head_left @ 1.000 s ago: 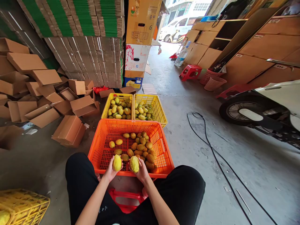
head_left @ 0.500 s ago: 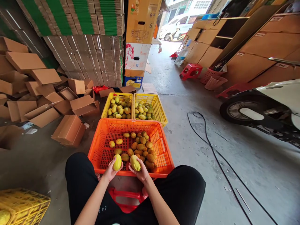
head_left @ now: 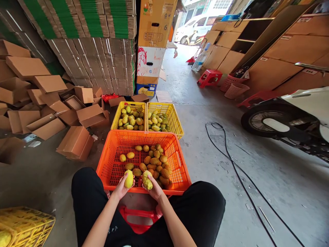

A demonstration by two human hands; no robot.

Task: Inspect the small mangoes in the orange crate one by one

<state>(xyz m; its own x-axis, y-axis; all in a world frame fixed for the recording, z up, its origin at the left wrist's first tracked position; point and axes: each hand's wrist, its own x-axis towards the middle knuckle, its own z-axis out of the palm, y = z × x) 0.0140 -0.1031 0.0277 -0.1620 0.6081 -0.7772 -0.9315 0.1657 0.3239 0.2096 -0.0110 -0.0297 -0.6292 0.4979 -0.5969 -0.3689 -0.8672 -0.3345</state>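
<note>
My left hand (head_left: 122, 188) is closed around a smooth yellow oval fruit (head_left: 129, 179). In my right hand (head_left: 155, 188) is a second yellow fruit (head_left: 147, 180), bumpier and tilted, with its narrower end toward me. Both hands are above the near rim of an orange plastic crate (head_left: 106, 159), side by side and a small distance apart. Many brownish-yellow oval fruits (head_left: 154, 161) lie heaped on the right of this crate, while a few yellower ones (head_left: 122, 158) are at its left. The exact kind of fruit cannot be told.
Behind the orange crate stand two yellow crates (head_left: 176, 120) of green-yellow fruit. Cardboard boxes (head_left: 75, 142) litter the floor at left, before stacked flattened cartons (head_left: 92, 61). A black cable (head_left: 232, 164) and a motorbike (head_left: 272, 118) are at right. Another yellow crate (head_left: 33, 223) sits lower left.
My right hand has turned its fruit, so the narrower end now points down toward me. My left hand and its fruit have barely moved.
</note>
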